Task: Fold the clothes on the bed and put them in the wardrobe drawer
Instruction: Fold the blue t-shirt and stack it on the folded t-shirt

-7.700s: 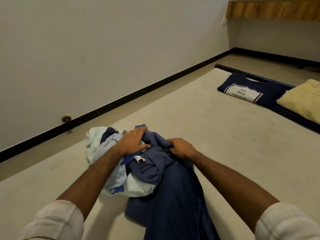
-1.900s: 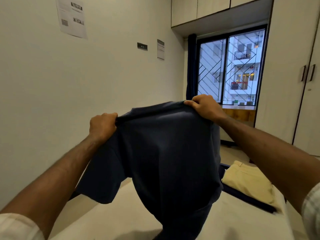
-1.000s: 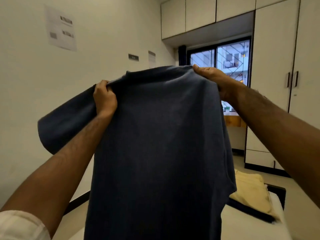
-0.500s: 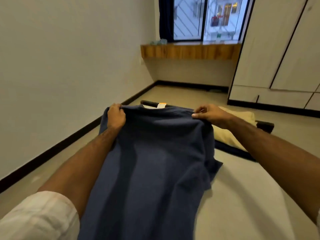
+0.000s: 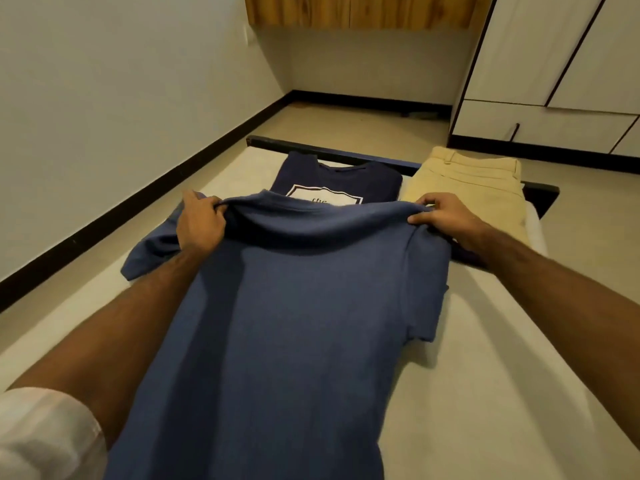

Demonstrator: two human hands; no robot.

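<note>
A plain blue T-shirt (image 5: 294, 323) lies spread lengthwise on the bed (image 5: 485, 393), its collar end slightly lifted. My left hand (image 5: 199, 221) pinches its left shoulder and my right hand (image 5: 445, 216) pinches its right shoulder. The left sleeve spreads flat toward the wall; the right sleeve is folded under. Beyond it, at the bed's foot, lie a folded navy T-shirt with a white print (image 5: 332, 183) and folded beige trousers (image 5: 474, 192). The wardrobe (image 5: 561, 64) stands at the far right, with its drawer (image 5: 540, 124) shut at the bottom.
A white wall (image 5: 104, 98) runs close along the bed's left side, with a narrow strip of floor between. The bed's dark frame (image 5: 346, 154) marks its far end. A wooden shelf (image 5: 356, 10) hangs on the far wall. Open floor lies between bed and wardrobe.
I have brought the blue T-shirt down from held up in the air onto the bed, both hands still holding its shoulders. My view has tilted down toward the mattress.
</note>
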